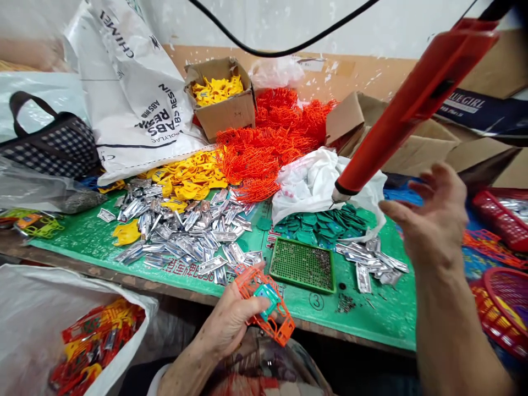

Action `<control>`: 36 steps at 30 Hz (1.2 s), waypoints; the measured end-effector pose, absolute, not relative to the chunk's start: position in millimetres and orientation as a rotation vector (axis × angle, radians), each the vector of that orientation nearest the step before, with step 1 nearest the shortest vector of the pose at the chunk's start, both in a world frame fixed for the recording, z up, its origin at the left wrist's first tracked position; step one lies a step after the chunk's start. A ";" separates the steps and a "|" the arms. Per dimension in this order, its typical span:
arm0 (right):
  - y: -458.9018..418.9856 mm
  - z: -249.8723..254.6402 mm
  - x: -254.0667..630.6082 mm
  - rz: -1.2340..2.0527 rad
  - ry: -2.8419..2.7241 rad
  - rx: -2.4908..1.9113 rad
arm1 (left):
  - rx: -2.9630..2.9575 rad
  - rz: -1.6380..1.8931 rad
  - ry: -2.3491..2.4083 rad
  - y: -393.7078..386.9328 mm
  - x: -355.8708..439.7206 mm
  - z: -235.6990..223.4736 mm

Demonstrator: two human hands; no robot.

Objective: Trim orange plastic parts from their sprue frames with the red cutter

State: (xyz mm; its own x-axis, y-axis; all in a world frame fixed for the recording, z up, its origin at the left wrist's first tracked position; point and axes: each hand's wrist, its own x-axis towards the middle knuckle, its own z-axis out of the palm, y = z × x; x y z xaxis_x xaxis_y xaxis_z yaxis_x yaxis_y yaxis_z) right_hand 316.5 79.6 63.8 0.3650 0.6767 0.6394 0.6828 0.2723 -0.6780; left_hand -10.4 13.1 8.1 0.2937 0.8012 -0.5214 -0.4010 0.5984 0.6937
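1. Holding an orange frame (284, 331) over the near edge of the table (388, 324), the left hand (233, 316) is clamped on it, with its thumb on a green piece (271, 292).
2. That green piece sits on the frame, so this bit looks done. I cannot tell if anything fixes it there.
3. The right hand (437, 214) is up on the right, with its fingers spread apart and nothing seen in it. It is near a red tool (408, 118) that hangs over the table, tip down. The tip is well apart from the frame, so I guess this one is only part done.
4. Lots of loose things seem left to use. Far in the middle is a big orange heap (251, 154). On the left are yellow parts (190, 179), with silver pieces (173, 236) nearer. To the right, a white bag (313, 176) has green bits (322, 223) in its mouth.
5. A green tray (303, 282), just beyond the frame, holds many tiny dark bits (324, 261), mostly on its right side.
6. At the near left, a white sack (25, 308) holds mixed parts (103, 341). They look put together, so some seem done, but I cannot count them.
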 end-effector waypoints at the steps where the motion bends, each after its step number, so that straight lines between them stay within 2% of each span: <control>1: 94.7 72.9 315.8 0.103 -1.294 -1.332 | 0.485 0.828 0.970 11.8 -10.5 7.5; 4: 131.3 98.3 295.6 0.501 -1.353 -1.057 | 0.512 0.776 0.969 7.9 -12.5 7.0; 9: 149.8 131.6 247.4 0.731 -1.264 -1.053 | 0.591 0.732 0.966 5.7 -16.4 8.5; 15: 110.9 140.6 211.8 0.943 -1.153 -0.986 | 0.579 0.719 1.003 11.0 -16.6 8.6; 26: 52.7 72.5 189.3 0.888 -1.051 -1.218 | 0.588 0.662 0.924 16.8 -10.3 2.1; 36: 51.7 57.1 193.7 0.857 -1.052 -1.193 | 0.527 0.653 0.987 17.4 -4.1 8.9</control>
State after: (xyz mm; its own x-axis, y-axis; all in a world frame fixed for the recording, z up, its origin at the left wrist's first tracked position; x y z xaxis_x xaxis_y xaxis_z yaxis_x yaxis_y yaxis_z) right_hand 193.7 51.7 57.1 0.3040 0.9354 0.1803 0.0133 0.1851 -0.9826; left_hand -4.1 17.4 8.9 0.3925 0.7104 -0.5842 -0.2593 0.6948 0.6708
